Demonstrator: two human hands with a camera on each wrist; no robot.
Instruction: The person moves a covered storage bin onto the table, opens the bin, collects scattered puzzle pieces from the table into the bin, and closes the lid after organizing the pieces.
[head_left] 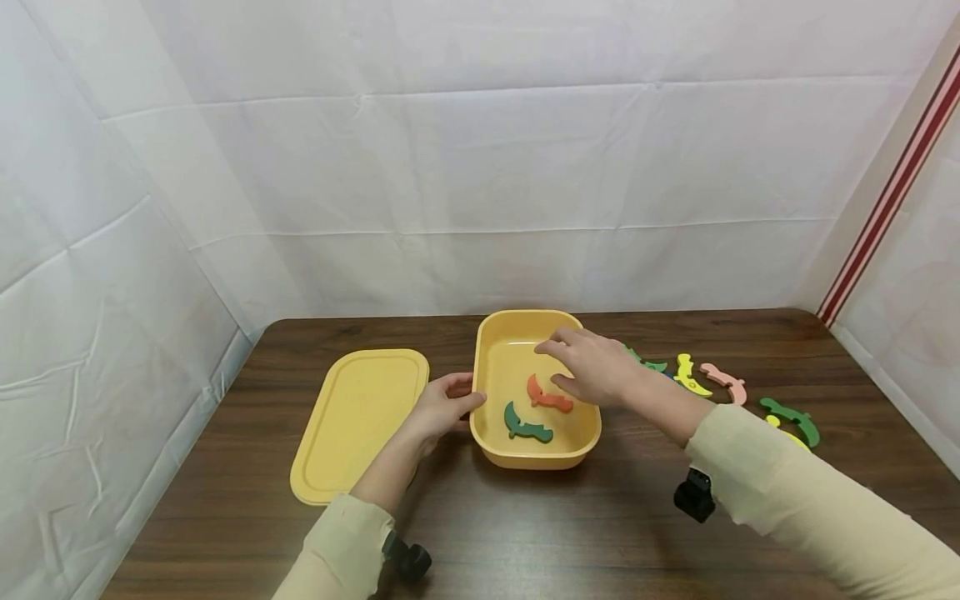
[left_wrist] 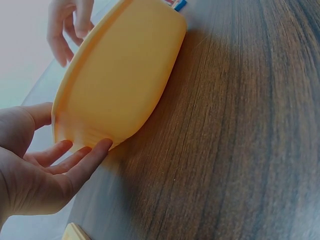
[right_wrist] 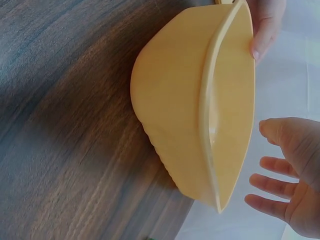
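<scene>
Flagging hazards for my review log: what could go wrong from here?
The left hand grips only one side of the yellow box, so a bump from the right hand could swivel it. In the head view, the right sleeve lies near the rightmost green piece and might brush it.

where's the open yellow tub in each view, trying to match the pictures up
Head: the open yellow tub sits just right of centre, below mid-height, seen from above.
Left wrist: the tub fills the upper left to upper middle, outer wall facing the camera, cut by the top edge.
Right wrist: the tub runs from the top down through the middle, its opening facing right.
Shared landmark: the left hand at its rim, visible in all three.
</scene>
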